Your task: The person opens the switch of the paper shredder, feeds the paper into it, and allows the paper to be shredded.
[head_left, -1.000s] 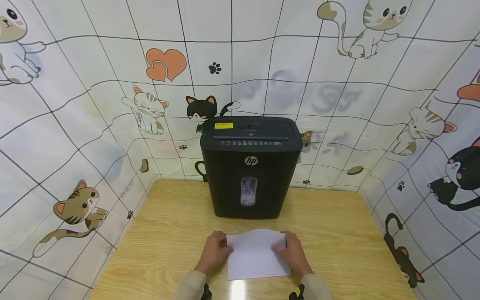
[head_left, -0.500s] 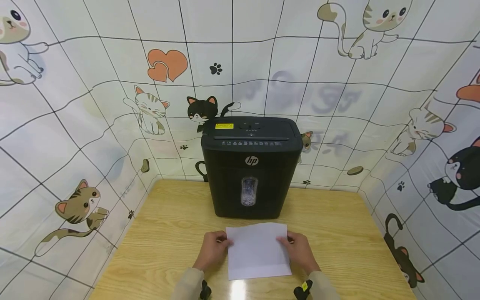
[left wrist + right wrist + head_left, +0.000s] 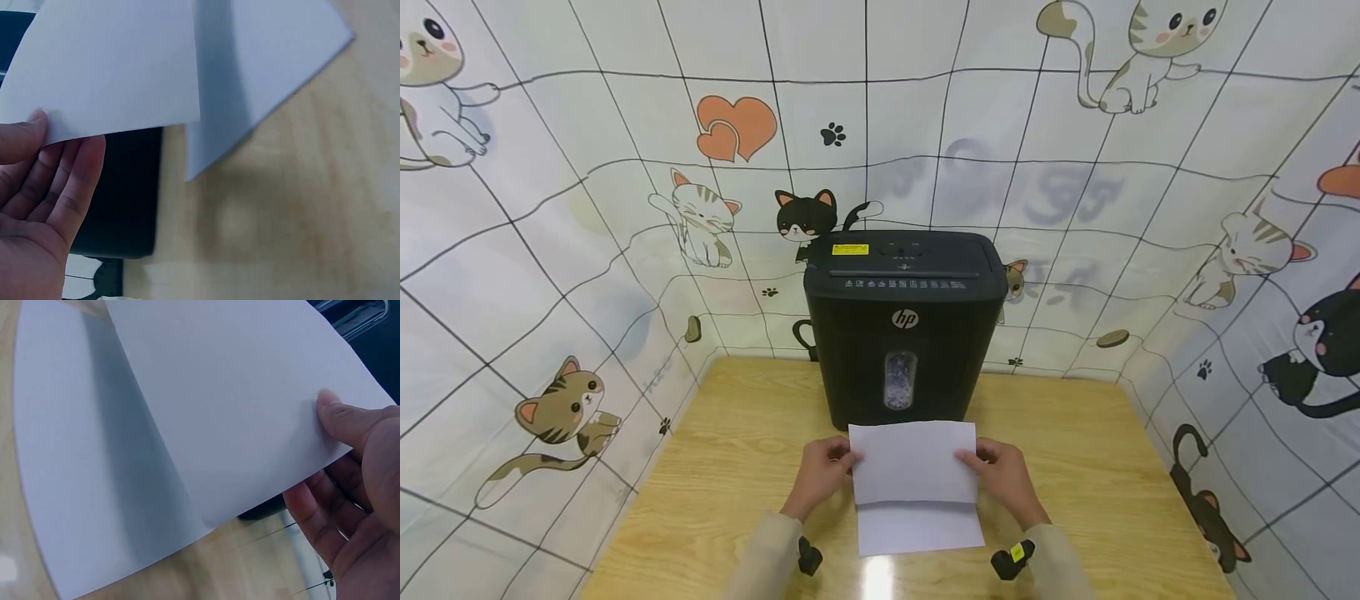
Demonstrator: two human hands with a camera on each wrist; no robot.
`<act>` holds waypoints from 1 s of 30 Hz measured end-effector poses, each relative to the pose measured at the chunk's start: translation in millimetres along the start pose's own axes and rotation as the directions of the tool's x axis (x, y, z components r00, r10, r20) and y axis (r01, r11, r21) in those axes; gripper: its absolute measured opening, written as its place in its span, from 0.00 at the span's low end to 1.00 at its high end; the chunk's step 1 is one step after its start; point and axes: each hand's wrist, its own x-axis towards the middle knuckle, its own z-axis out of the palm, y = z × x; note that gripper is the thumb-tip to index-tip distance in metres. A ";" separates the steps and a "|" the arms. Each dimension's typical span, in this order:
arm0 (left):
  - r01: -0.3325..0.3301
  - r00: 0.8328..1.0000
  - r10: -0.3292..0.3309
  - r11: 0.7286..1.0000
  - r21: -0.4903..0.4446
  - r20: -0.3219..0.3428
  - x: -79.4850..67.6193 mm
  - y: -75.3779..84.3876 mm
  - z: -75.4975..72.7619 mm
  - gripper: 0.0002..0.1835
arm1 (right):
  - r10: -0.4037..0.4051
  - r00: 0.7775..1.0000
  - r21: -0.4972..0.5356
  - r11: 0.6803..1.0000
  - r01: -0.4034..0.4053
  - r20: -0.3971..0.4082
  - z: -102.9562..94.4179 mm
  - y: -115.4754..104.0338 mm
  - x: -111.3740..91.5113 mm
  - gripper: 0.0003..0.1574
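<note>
Head view: left hand [image 3: 821,472] and right hand [image 3: 1006,476] pinch a raised sheet [image 3: 913,463] by opposite edges.

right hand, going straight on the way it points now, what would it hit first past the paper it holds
Past the white sheet, the right hand would probably meet the lower front of the black shredder first, though the depth is hard to judge.

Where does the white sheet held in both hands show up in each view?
Head: held sheet, lower centre, between the left hand and right hand.
Left wrist: held sheet, upper left.
Right wrist: held sheet, centre and upper right.
Shared landmark: the black shredder, partly behind that sheet in every view.
</note>
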 end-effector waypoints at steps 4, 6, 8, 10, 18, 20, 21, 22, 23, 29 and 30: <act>-0.010 0.999 0.011 1.000 0.018 -0.036 7.5 13.8 -8.0 0.04 | -0.037 0.999 0.010 0.999 0.037 -0.015 -8.7 -15.3 4.2 0.12; -0.015 0.999 0.017 0.999 0.041 -0.051 10.1 20.6 -11.8 0.05 | -0.059 0.998 0.007 0.998 0.059 -0.017 -12.3 -20.9 5.6 0.13; -0.014 0.998 0.018 0.998 0.055 -0.061 11.8 27.7 -15.1 0.06 | -0.078 0.997 0.010 0.997 0.078 -0.015 -16.0 -25.1 6.7 0.14; -0.022 0.997 0.026 0.998 0.057 -0.067 13.6 33.6 -17.8 0.06 | -0.094 0.995 0.013 0.995 0.094 -0.015 -19.9 -29.0 7.3 0.15; -0.085 0.993 0.088 0.995 0.048 -0.081 23.6 53.0 -27.3 0.07 | -0.143 0.989 -0.002 0.990 0.143 -0.036 -36.4 -47.6 13.4 0.12; -0.093 0.991 0.097 0.995 0.048 -0.089 26.5 58.2 -30.3 0.07 | -0.157 0.987 -0.001 0.988 0.157 -0.039 -40.0 -53.4 15.5 0.13; -0.098 0.990 0.102 0.994 0.052 -0.094 27.8 60.7 -31.9 0.07 | -0.158 0.987 0.001 0.987 0.158 -0.038 -41.5 -56.0 16.6 0.12; -0.100 0.989 0.106 0.993 0.059 -0.100 29.0 62.9 -33.5 0.07 | -0.163 0.986 0.000 0.987 0.163 -0.037 -43.1 -58.6 17.9 0.13; -0.099 0.989 0.106 0.993 0.067 -0.105 30.1 65.2 -35.1 0.07 | -0.168 0.985 0.001 0.986 0.168 -0.038 -44.6 -61.3 19.0 0.13; -0.081 0.988 0.094 0.991 0.108 -0.121 36.7 79.7 -45.5 0.05 | -0.206 0.978 0.004 0.978 0.207 -0.037 -51.9 -78.3 25.0 0.12; -0.083 0.988 0.097 0.990 0.111 -0.124 37.7 82.4 -47.4 0.05 | -0.207 0.978 0.001 0.978 0.207 -0.036 -52.8 -81.1 26.0 0.12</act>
